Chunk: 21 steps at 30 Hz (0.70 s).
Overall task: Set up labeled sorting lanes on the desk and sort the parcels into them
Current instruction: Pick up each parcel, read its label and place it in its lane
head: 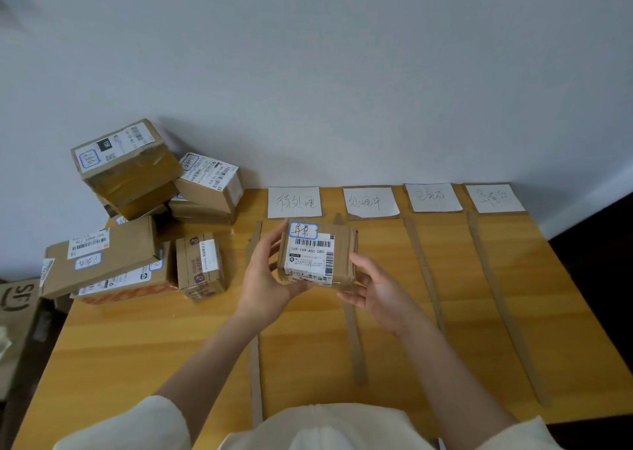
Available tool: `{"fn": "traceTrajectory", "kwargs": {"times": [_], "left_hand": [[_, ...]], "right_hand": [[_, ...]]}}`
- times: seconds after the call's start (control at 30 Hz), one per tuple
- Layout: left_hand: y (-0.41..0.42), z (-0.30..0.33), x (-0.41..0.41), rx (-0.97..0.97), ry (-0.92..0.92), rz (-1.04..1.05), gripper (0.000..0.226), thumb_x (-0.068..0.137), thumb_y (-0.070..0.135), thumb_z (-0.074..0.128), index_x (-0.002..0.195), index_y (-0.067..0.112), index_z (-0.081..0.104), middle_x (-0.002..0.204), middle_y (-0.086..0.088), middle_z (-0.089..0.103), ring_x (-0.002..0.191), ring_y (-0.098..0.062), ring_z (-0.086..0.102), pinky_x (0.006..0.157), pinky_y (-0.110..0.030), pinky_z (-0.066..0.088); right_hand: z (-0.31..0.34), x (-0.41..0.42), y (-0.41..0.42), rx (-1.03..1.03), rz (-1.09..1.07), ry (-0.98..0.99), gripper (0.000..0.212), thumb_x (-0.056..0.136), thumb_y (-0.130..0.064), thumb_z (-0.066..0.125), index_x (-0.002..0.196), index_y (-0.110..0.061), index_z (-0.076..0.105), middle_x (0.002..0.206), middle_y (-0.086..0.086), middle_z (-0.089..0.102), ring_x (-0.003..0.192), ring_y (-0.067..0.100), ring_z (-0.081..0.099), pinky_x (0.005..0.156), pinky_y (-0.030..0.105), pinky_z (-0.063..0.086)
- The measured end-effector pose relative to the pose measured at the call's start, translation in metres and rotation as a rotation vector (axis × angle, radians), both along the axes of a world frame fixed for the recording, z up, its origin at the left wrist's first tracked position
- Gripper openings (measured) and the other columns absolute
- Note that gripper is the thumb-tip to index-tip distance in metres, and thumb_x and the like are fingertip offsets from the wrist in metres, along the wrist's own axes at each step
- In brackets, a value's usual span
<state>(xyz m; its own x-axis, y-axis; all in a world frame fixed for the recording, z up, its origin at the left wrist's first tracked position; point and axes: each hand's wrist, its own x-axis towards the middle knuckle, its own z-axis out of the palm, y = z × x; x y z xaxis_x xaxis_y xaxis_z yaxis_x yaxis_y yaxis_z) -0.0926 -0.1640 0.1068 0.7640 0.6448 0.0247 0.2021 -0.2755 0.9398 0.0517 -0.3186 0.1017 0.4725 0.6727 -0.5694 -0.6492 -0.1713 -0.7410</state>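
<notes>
cream sleeves (154, 422) at the bottom edge, both forearms reaching forward over the wooden tabletop (137, 340). both hands closed on one small parcel (317, 256), held up above the tabletop, label side facing the camera. left hand (270, 278) grips its left and bottom edge, fingers curled around the side; right hand (380, 290) cups the lower right corner, fingers under it. parcel carries a printed shipping label with barcodes and a blue-bordered sticker (303, 230) with handwriting at top left. it sits over the near end of the first lane, roughly between the first and second strips. four cardboard strips (424, 271) run front to back, splitting the right half of the tabletop into lanes. at the far edge, against the wall, four handwritten paper lane labels (294, 202), one heading each lane. far left: pile of unsorted parcels (137, 210), several stacked, some tilted, most with blue-bordered stickers. off the tabletop's left edge, a cardboard box marked sf (19, 299).
</notes>
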Motion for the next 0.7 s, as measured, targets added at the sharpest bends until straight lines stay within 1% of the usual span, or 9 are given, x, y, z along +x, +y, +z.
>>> {"fn": "traceTrajectory", "kwargs": {"times": [0.07, 0.1, 0.23, 0.37, 0.47, 0.5, 0.57, 0.63, 0.7], "left_hand": [[-0.002, -0.002, 0.001, -0.017, 0.021, 0.007, 0.103, 0.06, 0.012, 0.089, 0.143, 0.033, 0.033, 0.139, 0.016, 0.048, 0.125, 0.004, 0.044, 0.094, -0.015, 0.043], [-0.002, -0.003, 0.001, -0.019, 0.035, 0.014, 0.104, 0.059, 0.012, 0.089, 0.144, 0.033, 0.032, 0.14, 0.016, 0.046, 0.125, 0.004, 0.044, 0.095, -0.015, 0.042], [0.001, -0.015, 0.0, -0.058, 0.119, 0.053, 0.106, 0.06, 0.01, 0.089, 0.144, 0.033, 0.031, 0.142, 0.013, 0.041, 0.127, -0.003, 0.042, 0.098, -0.023, 0.04], [0.003, -0.032, -0.003, -0.101, 0.231, 0.102, 0.098, 0.062, 0.007, 0.087, 0.141, 0.034, 0.035, 0.14, 0.008, 0.043, 0.125, -0.01, 0.044, 0.1, -0.031, 0.043], [0.003, -0.045, -0.005, -0.156, 0.324, 0.127, 0.086, 0.066, 0.01, 0.085, 0.137, 0.029, 0.042, 0.136, 0.006, 0.047, 0.122, -0.013, 0.047, 0.101, -0.035, 0.044], [0.004, -0.049, -0.006, -0.174, 0.355, 0.129, 0.08, 0.068, 0.011, 0.085, 0.135, 0.027, 0.045, 0.134, 0.005, 0.049, 0.122, -0.015, 0.048, 0.1, -0.035, 0.045], [0.004, -0.058, -0.005, -0.206, 0.416, 0.115, 0.069, 0.071, 0.014, 0.083, 0.13, 0.025, 0.05, 0.127, 0.005, 0.052, 0.12, -0.017, 0.05, 0.092, -0.032, 0.045], [0.003, -0.065, -0.003, -0.214, 0.487, 0.078, 0.057, 0.074, 0.019, 0.081, 0.124, 0.026, 0.053, 0.121, 0.005, 0.055, 0.118, -0.017, 0.052, 0.086, -0.03, 0.045], [0.003, -0.07, 0.005, -0.197, 0.546, 0.033, 0.048, 0.076, 0.023, 0.079, 0.117, 0.029, 0.055, 0.117, 0.006, 0.057, 0.115, -0.017, 0.054, 0.087, -0.033, 0.048]], "right_hand": [[-0.003, 0.001, -0.003, 0.014, -0.008, 0.022, 0.034, 0.089, -0.035, 0.065, 0.118, -0.017, 0.064, 0.109, 0.01, 0.07, 0.1, 0.024, 0.069, 0.095, 0.043, 0.053], [-0.004, 0.002, -0.004, 0.019, -0.014, 0.035, 0.032, 0.09, -0.034, 0.064, 0.117, -0.017, 0.064, 0.107, 0.009, 0.071, 0.098, 0.024, 0.069, 0.094, 0.043, 0.052], [-0.006, 0.006, -0.008, 0.01, -0.03, 0.053, 0.029, 0.09, -0.034, 0.062, 0.114, -0.017, 0.066, 0.098, 0.006, 0.074, 0.094, 0.022, 0.069, 0.095, 0.043, 0.052], [-0.014, 0.011, -0.013, -0.036, -0.044, 0.064, 0.031, 0.09, -0.036, 0.062, 0.113, -0.017, 0.065, 0.094, 0.006, 0.074, 0.093, 0.023, 0.068, 0.094, 0.043, 0.053], [-0.019, 0.013, -0.018, -0.07, -0.041, 0.061, 0.032, 0.091, -0.036, 0.061, 0.117, -0.017, 0.063, 0.103, 0.01, 0.07, 0.1, 0.026, 0.067, 0.09, 0.04, 0.054], [-0.02, 0.014, -0.02, -0.084, -0.049, 0.063, 0.031, 0.092, -0.034, 0.061, 0.117, -0.016, 0.062, 0.107, 0.012, 0.068, 0.102, 0.027, 0.066, 0.09, 0.04, 0.054], [-0.023, 0.019, -0.023, -0.119, -0.07, 0.067, 0.029, 0.094, -0.031, 0.059, 0.117, -0.015, 0.061, 0.113, 0.016, 0.063, 0.106, 0.029, 0.064, 0.093, 0.041, 0.054], [-0.025, 0.025, -0.029, -0.154, -0.067, 0.038, 0.024, 0.096, -0.028, 0.056, 0.116, -0.015, 0.06, 0.116, 0.016, 0.06, 0.108, 0.029, 0.061, 0.091, 0.04, 0.055], [-0.027, 0.034, -0.034, -0.195, -0.083, 0.001, 0.018, 0.098, -0.025, 0.053, 0.113, -0.016, 0.059, 0.116, 0.015, 0.058, 0.107, 0.028, 0.06, 0.088, 0.038, 0.057]]}}
